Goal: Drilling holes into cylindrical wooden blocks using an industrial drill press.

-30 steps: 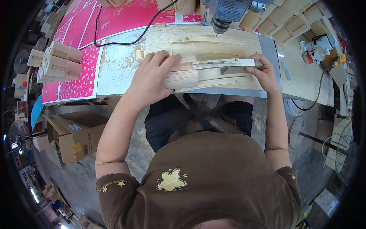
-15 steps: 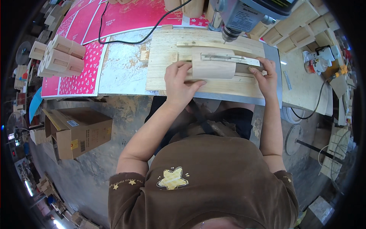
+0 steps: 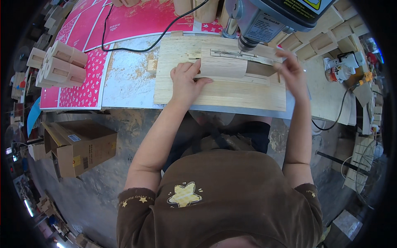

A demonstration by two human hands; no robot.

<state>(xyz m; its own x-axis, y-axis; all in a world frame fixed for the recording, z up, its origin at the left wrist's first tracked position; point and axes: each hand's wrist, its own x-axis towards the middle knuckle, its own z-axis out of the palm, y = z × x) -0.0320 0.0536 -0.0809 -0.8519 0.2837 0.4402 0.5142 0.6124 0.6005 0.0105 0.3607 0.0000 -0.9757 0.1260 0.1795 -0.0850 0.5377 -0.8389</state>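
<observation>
Looking down from the head view, I see the left hand (image 3: 186,81) grasping the left end of the rounded wooden block (image 3: 223,68), which lies on the board (image 3: 206,97) near the drill chuck (image 3: 248,43). The right hand (image 3: 292,74), now blurred, no longer shows its steady pinch on the pale strip (image 3: 240,56); whether its fingers hold anything, I cannot tell. Steadying seems left mostly to the other hand.

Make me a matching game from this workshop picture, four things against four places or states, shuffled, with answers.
1. Left hand
2. Cardboard box
3. Black cable
4. Drill chuck

A. Curving over the pink sheet
B. Pointing down over the wooden board
C. At the left end of the rounded wooden piece
D. Brown, down low on the left

Pairs: 1-C, 2-D, 3-A, 4-B
</observation>
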